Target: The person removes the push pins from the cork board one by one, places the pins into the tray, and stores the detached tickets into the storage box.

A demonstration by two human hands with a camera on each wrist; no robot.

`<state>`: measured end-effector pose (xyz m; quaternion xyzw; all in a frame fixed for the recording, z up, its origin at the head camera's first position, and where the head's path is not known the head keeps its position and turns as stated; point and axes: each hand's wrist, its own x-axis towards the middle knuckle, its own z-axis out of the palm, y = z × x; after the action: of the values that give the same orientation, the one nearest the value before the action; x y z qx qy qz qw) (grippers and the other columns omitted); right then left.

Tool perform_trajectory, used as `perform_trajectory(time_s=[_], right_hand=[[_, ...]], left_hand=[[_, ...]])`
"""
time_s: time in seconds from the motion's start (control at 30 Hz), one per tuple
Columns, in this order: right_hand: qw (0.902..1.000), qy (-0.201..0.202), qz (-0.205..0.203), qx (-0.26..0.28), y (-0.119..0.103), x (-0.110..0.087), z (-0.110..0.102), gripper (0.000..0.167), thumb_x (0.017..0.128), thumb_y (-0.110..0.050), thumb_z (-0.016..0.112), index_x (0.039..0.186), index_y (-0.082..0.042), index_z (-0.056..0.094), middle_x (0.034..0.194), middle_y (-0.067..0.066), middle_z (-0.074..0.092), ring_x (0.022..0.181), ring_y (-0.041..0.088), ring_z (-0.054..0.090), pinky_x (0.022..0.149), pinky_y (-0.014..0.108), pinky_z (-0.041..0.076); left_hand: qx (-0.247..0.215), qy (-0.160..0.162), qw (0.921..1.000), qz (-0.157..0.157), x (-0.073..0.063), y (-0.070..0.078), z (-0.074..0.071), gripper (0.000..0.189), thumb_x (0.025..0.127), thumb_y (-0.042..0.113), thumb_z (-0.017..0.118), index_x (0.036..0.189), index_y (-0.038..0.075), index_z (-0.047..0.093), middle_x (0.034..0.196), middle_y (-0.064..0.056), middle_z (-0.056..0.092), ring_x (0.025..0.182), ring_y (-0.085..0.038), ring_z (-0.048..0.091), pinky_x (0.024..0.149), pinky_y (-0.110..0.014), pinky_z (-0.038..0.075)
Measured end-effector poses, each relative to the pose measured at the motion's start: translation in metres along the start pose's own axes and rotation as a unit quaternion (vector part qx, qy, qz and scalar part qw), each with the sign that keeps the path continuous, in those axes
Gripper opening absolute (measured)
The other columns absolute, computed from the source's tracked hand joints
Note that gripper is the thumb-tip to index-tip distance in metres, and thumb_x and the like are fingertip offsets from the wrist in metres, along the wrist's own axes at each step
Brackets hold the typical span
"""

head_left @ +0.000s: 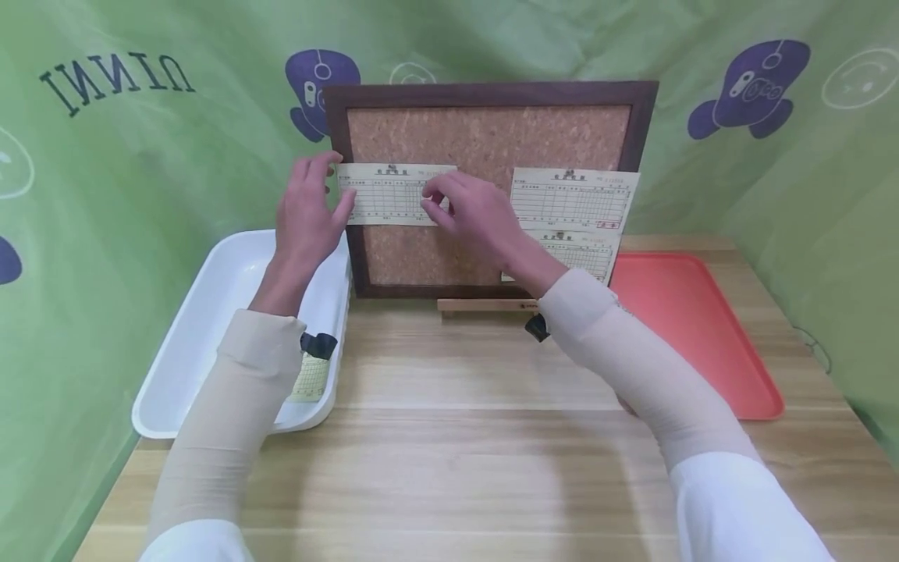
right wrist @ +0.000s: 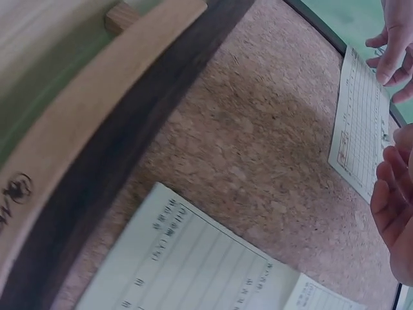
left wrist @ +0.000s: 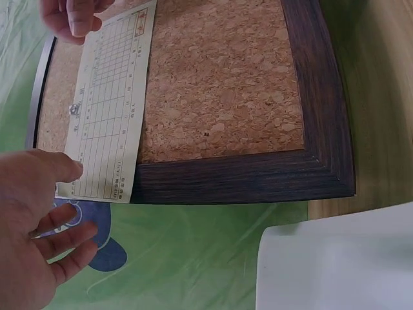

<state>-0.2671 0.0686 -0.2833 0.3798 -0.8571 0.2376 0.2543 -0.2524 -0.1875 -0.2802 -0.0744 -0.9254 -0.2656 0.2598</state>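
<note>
A printed receipt form [head_left: 382,199] lies across the left side of a framed corkboard [head_left: 435,257], with a pin [left wrist: 74,110] at its top edge. My left hand [head_left: 309,207] is at the form's left end: the thumb touches the paper, and the other fingers extend past the frame's edge. Over the form's right end is my right hand [head_left: 477,211], fingers loosely bent and nothing visible in them; whether they touch the paper is unclear. Two more forms hang on the right, an upper form [head_left: 572,199] overlapping a lower form [head_left: 579,254], which my right wrist partly covers.
A wooden stand [head_left: 485,305] supports the board on the wooden table [head_left: 449,453]. The white tray [head_left: 232,289] at left contains yellowish forms [head_left: 309,378], partly behind my left sleeve. At right lies a red tray [head_left: 674,312]. Green cloth [head_left: 492,39] hangs behind.
</note>
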Motion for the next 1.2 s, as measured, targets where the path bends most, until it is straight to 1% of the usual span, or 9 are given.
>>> perform_trajectory(time_s=[0.1, 0.23, 0.33, 0.4, 0.47, 0.63, 0.8, 1.03, 1.2], right_hand=[[0.9995, -0.026, 0.018, -0.004, -0.001, 0.007, -0.001, 0.02, 0.105, -0.025, 0.063, 0.113, -0.008, 0.07, 0.105, 0.003, 0.071, 0.09, 0.018, 0.065, 0.079, 0.034, 0.052], [0.9987, -0.046, 0.018, -0.008, -0.002, 0.016, -0.002, 0.022, 0.105, -0.025, 0.062, 0.115, -0.007, 0.069, 0.107, 0.004, 0.07, 0.09, 0.018, 0.064, 0.08, 0.034, 0.052], [0.9988, -0.046, 0.012, -0.006, -0.003, 0.022, -0.003, 0.023, 0.105, -0.025, 0.062, 0.116, -0.006, 0.069, 0.106, 0.005, 0.069, 0.089, 0.018, 0.063, 0.078, 0.033, 0.051], [0.9989, -0.044, 0.014, -0.005, -0.004, 0.025, -0.004, 0.024, 0.105, -0.026, 0.062, 0.116, -0.006, 0.069, 0.107, 0.004, 0.069, 0.09, 0.017, 0.063, 0.08, 0.032, 0.051], [0.9991, -0.04, 0.015, -0.006, -0.005, 0.028, -0.005, 0.023, 0.105, -0.025, 0.062, 0.115, -0.006, 0.069, 0.106, 0.004, 0.069, 0.089, 0.017, 0.063, 0.08, 0.032, 0.051], [0.9991, -0.037, 0.014, -0.011, -0.006, 0.034, -0.005, 0.023, 0.105, -0.024, 0.062, 0.117, -0.007, 0.07, 0.105, 0.004, 0.069, 0.087, 0.017, 0.062, 0.078, 0.031, 0.05], [0.9988, -0.04, 0.02, -0.017, -0.009, 0.041, -0.004, 0.022, 0.105, -0.023, 0.062, 0.118, -0.007, 0.07, 0.107, 0.004, 0.069, 0.09, 0.017, 0.063, 0.079, 0.03, 0.051], [0.9982, -0.043, 0.029, -0.03, -0.013, 0.052, 0.0, 0.017, 0.104, -0.019, 0.059, 0.112, -0.009, 0.071, 0.105, 0.003, 0.069, 0.087, 0.017, 0.062, 0.074, 0.031, 0.05], [0.9963, -0.059, 0.051, -0.036, -0.014, 0.057, 0.004, 0.017, 0.105, -0.021, 0.058, 0.112, -0.01, 0.07, 0.107, 0.002, 0.068, 0.089, 0.017, 0.062, 0.075, 0.029, 0.051]], left_hand=[[-0.002, 0.003, 1.0, 0.0, 0.002, -0.001, 0.001, 0.043, 0.102, 0.021, 0.062, 0.143, 0.01, 0.053, 0.134, -0.017, 0.054, 0.112, -0.033, 0.06, 0.084, -0.049, 0.05], [0.0, 0.009, 1.0, -0.004, 0.005, -0.001, 0.003, 0.042, 0.102, 0.02, 0.062, 0.142, 0.01, 0.053, 0.13, -0.016, 0.055, 0.11, -0.032, 0.061, 0.082, -0.047, 0.05], [-0.003, 0.017, 0.9998, 0.0, 0.006, 0.0, 0.004, 0.04, 0.101, 0.018, 0.063, 0.14, 0.009, 0.054, 0.127, -0.017, 0.056, 0.107, -0.032, 0.061, 0.08, -0.047, 0.049], [-0.007, 0.023, 0.9997, 0.004, 0.008, 0.0, 0.004, 0.039, 0.101, 0.016, 0.063, 0.138, 0.008, 0.055, 0.125, -0.017, 0.056, 0.106, -0.033, 0.061, 0.079, -0.047, 0.049], [-0.012, 0.028, 0.9995, 0.006, 0.009, -0.001, 0.004, 0.036, 0.101, 0.014, 0.063, 0.135, 0.007, 0.056, 0.122, -0.017, 0.056, 0.105, -0.033, 0.061, 0.079, -0.047, 0.049], [-0.02, 0.034, 0.9992, 0.003, 0.011, -0.002, 0.005, 0.032, 0.1, 0.011, 0.063, 0.131, 0.005, 0.059, 0.118, -0.017, 0.057, 0.101, -0.032, 0.062, 0.08, -0.045, 0.049], [-0.035, 0.04, 0.9986, 0.006, 0.013, -0.003, 0.004, 0.03, 0.099, 0.01, 0.065, 0.128, 0.003, 0.062, 0.114, -0.017, 0.06, 0.098, -0.031, 0.062, 0.082, -0.044, 0.049], [-0.077, 0.036, 0.9963, 0.004, 0.017, -0.007, 0.003, 0.019, 0.099, 0.008, 0.065, 0.115, -0.003, 0.064, 0.108, -0.018, 0.059, 0.092, -0.032, 0.064, 0.087, -0.039, 0.05], [-0.097, 0.036, 0.9946, -0.007, 0.018, -0.01, 0.003, 0.013, 0.098, 0.007, 0.063, 0.107, -0.003, 0.066, 0.107, -0.016, 0.06, 0.091, -0.029, 0.064, 0.084, -0.033, 0.051]])
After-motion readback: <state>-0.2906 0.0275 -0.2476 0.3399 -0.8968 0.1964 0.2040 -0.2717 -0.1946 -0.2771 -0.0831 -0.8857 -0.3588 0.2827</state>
